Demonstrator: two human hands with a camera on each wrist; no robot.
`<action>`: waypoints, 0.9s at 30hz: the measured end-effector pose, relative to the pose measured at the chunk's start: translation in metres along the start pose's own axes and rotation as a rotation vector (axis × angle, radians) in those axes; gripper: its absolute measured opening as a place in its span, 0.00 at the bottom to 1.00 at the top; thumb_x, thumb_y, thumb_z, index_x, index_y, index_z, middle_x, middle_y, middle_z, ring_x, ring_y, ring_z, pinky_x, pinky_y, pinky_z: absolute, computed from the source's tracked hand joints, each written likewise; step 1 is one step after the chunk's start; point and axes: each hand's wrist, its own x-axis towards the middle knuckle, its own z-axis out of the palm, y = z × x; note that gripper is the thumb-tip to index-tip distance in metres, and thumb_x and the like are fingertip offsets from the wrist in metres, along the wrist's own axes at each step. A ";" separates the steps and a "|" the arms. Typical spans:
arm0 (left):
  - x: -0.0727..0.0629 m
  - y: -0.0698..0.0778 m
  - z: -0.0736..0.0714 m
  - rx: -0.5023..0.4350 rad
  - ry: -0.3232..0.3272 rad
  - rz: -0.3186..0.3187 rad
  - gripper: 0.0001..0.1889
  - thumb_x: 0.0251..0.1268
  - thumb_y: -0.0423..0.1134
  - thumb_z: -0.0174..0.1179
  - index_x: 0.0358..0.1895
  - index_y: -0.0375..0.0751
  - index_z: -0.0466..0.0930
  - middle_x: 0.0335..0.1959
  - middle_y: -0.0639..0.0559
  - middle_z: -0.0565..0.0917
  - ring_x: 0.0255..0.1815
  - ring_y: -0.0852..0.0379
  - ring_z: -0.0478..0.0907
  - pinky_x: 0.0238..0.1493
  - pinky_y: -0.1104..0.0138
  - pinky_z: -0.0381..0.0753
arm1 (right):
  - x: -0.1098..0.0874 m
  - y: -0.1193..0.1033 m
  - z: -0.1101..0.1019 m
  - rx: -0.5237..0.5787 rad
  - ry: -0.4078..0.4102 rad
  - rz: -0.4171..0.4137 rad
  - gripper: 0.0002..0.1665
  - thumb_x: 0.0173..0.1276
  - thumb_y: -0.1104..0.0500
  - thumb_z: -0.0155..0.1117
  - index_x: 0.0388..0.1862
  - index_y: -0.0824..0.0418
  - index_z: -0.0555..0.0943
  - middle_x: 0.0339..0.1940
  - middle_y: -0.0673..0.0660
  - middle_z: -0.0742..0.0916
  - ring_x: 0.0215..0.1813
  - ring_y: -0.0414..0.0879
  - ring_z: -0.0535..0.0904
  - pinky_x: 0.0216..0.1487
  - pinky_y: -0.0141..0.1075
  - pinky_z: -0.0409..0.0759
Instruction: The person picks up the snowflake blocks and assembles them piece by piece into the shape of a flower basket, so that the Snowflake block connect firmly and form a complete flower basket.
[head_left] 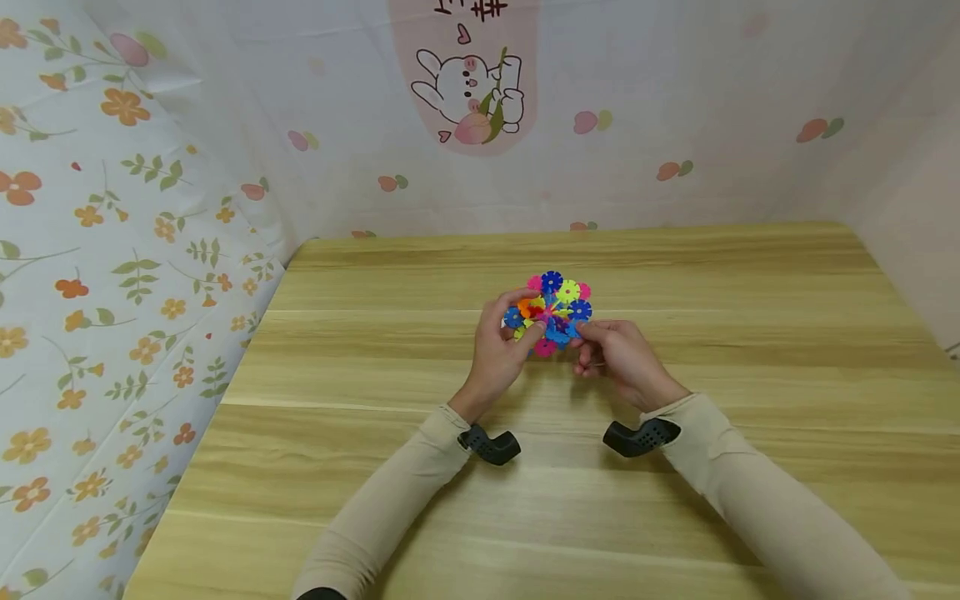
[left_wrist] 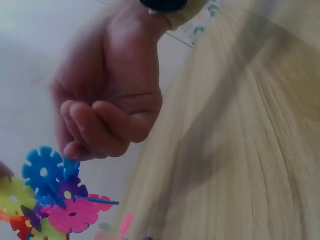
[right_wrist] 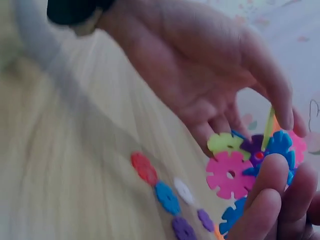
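Wooden tabletop (head_left: pixel 300 367) spreads below; toward its far edge, our left hand (head_left: pixel 500 344) grips a disc cluster (head_left: pixel 553 312), and our right hand (head_left: pixel 626 358) seemingly pinches a blue disc (left_wrist: pixel 71 170).

We saw the disc cluster (head_left: pixel 555 313) over the desk (head_left: pixel 255 467), toward the far edge and about midway between the left and right edges. We found the left hand (head_left: pixel 498 343) against its left side and the right hand (head_left: pixel 621 354) against its near right side. Before them, we saw the left sleeve (head_left: pixel 401 492) and right sleeve (head_left: pixel 772 492) reaching in over the desk. We had one cloth (head_left: pixel 637 187) behind the far edge and another cloth (head_left: pixel 142 258) beyond the left edge.
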 end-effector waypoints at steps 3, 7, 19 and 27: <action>0.000 -0.001 -0.001 0.035 -0.004 0.028 0.18 0.62 0.30 0.58 0.55 0.34 0.72 0.54 0.43 0.70 0.47 0.43 0.64 0.25 0.69 0.63 | -0.002 0.001 0.003 0.082 -0.015 0.019 0.19 0.73 0.57 0.48 0.27 0.65 0.79 0.15 0.52 0.77 0.21 0.44 0.77 0.25 0.33 0.77; 0.002 -0.013 -0.002 0.025 -0.017 0.050 0.18 0.62 0.32 0.58 0.55 0.39 0.73 0.53 0.48 0.69 0.46 0.46 0.65 0.21 0.69 0.63 | -0.004 0.000 0.005 0.122 -0.043 0.003 0.20 0.74 0.58 0.47 0.26 0.65 0.79 0.16 0.52 0.77 0.22 0.45 0.77 0.24 0.32 0.74; 0.007 -0.021 -0.001 0.042 -0.011 0.110 0.18 0.62 0.31 0.57 0.56 0.42 0.73 0.52 0.48 0.68 0.38 0.46 0.64 0.19 0.69 0.59 | -0.013 -0.009 0.013 -0.032 -0.006 -0.158 0.20 0.75 0.57 0.47 0.30 0.73 0.73 0.15 0.54 0.78 0.24 0.46 0.81 0.33 0.40 0.82; 0.013 -0.015 -0.001 0.045 0.026 0.145 0.19 0.59 0.27 0.57 0.54 0.41 0.74 0.50 0.46 0.68 0.37 0.47 0.64 0.19 0.68 0.58 | -0.009 -0.003 0.035 0.045 0.155 -0.302 0.17 0.74 0.60 0.47 0.32 0.73 0.75 0.14 0.53 0.79 0.21 0.44 0.81 0.30 0.38 0.82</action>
